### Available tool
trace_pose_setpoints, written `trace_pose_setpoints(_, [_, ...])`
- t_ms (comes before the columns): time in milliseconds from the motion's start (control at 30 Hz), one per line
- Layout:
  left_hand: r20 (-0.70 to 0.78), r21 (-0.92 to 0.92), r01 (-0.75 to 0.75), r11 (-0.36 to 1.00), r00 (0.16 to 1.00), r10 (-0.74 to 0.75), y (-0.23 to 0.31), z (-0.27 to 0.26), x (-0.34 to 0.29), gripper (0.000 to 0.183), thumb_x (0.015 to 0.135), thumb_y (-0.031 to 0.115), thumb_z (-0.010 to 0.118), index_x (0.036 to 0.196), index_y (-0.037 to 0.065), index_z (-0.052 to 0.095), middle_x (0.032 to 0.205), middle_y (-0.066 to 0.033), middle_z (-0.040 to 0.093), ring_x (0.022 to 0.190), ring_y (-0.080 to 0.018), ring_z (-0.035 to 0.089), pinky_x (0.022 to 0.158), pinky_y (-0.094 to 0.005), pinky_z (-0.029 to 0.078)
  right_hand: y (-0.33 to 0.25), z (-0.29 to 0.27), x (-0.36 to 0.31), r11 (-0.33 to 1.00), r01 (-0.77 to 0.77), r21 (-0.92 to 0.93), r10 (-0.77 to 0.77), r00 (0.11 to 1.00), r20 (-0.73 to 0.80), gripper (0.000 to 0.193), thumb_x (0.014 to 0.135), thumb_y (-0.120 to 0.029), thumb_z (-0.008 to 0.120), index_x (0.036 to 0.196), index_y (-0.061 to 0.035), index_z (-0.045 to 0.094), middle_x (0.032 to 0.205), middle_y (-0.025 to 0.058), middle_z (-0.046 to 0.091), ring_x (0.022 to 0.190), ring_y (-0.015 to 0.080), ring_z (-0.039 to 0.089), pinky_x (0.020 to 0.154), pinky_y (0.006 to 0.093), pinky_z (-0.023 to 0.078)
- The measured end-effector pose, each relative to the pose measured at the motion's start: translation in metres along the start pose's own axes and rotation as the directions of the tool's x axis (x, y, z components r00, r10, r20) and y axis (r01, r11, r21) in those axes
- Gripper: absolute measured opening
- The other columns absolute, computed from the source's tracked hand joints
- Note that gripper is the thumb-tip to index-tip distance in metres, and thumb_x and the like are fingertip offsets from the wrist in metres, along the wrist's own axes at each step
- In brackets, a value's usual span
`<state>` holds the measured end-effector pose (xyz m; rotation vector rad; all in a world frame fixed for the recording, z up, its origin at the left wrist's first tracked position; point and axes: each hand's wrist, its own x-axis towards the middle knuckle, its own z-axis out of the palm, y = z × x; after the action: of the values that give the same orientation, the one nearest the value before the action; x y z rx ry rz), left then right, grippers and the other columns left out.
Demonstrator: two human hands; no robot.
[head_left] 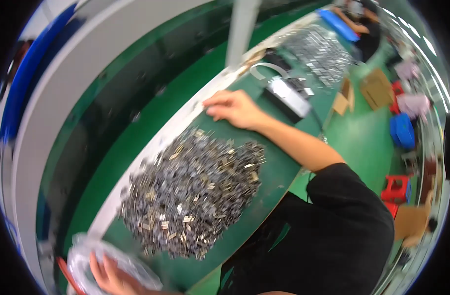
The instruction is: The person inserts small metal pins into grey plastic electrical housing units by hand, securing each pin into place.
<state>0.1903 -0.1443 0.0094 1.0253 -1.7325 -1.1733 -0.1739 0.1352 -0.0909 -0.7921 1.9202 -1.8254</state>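
A broad heap of small flat rectangular metal parts (195,191), grey with some brass-coloured ones, covers the green worktop (279,182) before me. Beyond the heap, my right hand (234,109) reaches to the white ledge (158,137), its fingers pinched together. What they hold, if anything, is too small and blurred to make out. At the lower left, my left hand (109,275) rests over a clear plastic bag (82,253), fingers stretched and apart. A red rim (67,275) shows beside the bag.
A white and black boxy device (289,98) stands right of my right hand. Farther along lies another spread of metal parts (323,51), with a blue tray (338,24) and another person (370,29). A green conveyor (112,103) curves past the ledge; cardboard boxes (377,88) and red stools (396,189) stand right.
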Motion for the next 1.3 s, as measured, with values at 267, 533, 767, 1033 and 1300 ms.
trace_pose_setpoints(267, [0.523, -0.338, 0.037, 0.94, 0.839, 0.154, 0.055, 0.125, 0.003, 0.039, 0.071, -0.014, 0.071, 0.109, -0.009, 0.06, 0.094, -0.0148, 0.066, 0.082, -0.0171, 0.066, 0.073, -0.0253, 0.054, -0.045, 0.035, -0.009, 0.998, 0.03, 0.05, -0.032, 0.999, 0.026, 0.017, 0.088, -0.002, 0.059, 0.103, 0.0013, 0.067, 0.083, 0.0031, 0.056, 0.068, 0.0079, 0.052, 0.06, 0.0204, 0.041])
trace_pose_setpoints(533, [0.43, -0.337, 0.111, 0.935, 0.902, 0.048, 0.031, 0.125, -0.005, 0.03, 0.076, -0.008, 0.07, 0.105, -0.005, 0.065, 0.087, -0.0081, 0.064, 0.072, -0.0112, 0.061, 0.067, -0.0214, 0.051, -0.036, 0.017, -0.024, 0.991, 0.103, -0.086, -0.105, 0.994, -0.018, 0.017, 0.088, 0.0, 0.057, 0.102, 0.0015, 0.065, 0.081, 0.0014, 0.053, 0.064, 0.0064, 0.05, 0.056, 0.0186, 0.04])
trace_pose_setpoints(767, [0.073, 0.146, 0.013, 0.989, 0.997, -0.024, -0.01, 0.08, -0.017, 0.026, 0.084, 0.002, 0.067, 0.109, 0.0, 0.066, 0.077, 0.0, 0.06, 0.068, -0.0047, 0.054, 0.061, -0.0179, 0.043, -0.023, 0.006, -0.012, 0.997, -0.004, -0.078, -0.002, 0.997, -0.083, 0.015, 0.089, -0.002, 0.057, 0.102, 0.0008, 0.063, 0.076, -0.0018, 0.052, 0.062, 0.0045, 0.047, 0.056, 0.0182, 0.037])
trace_pose_setpoints(1033, [-0.003, 0.793, -0.07, 0.605, 0.993, 0.119, -0.024, 0.032, -0.017, 0.02, 0.086, 0.011, 0.067, 0.102, -0.001, 0.068, 0.071, -0.0026, 0.062, 0.062, -0.0044, 0.051, 0.056, -0.0196, 0.04, -0.003, 0.004, 0.006, 0.978, -0.096, -0.187, 0.081, 0.993, -0.087, 0.015, 0.089, -0.007, 0.058, 0.103, -0.0023, 0.063, 0.074, -0.0034, 0.053, 0.061, 0.003, 0.045, 0.054, 0.0191, 0.036])
trace_pose_setpoints(1300, [-0.229, 0.828, 0.172, 0.533, 0.972, 0.042, -0.054, -0.114, 0.041, 0.032, 0.081, 0.024, 0.066, 0.103, 0.001, 0.067, 0.09, -0.0179, 0.069, 0.084, -0.0275, 0.067, 0.075, -0.0357, 0.05, 0.024, -0.026, 0.001, 0.966, 0.007, -0.26, -0.035, 0.994, -0.103, 0.016, 0.093, -0.011, 0.056, 0.106, -0.0039, 0.059, 0.074, -0.002, 0.054, 0.058, 0.0022, 0.04, 0.051, 0.0171, 0.03])
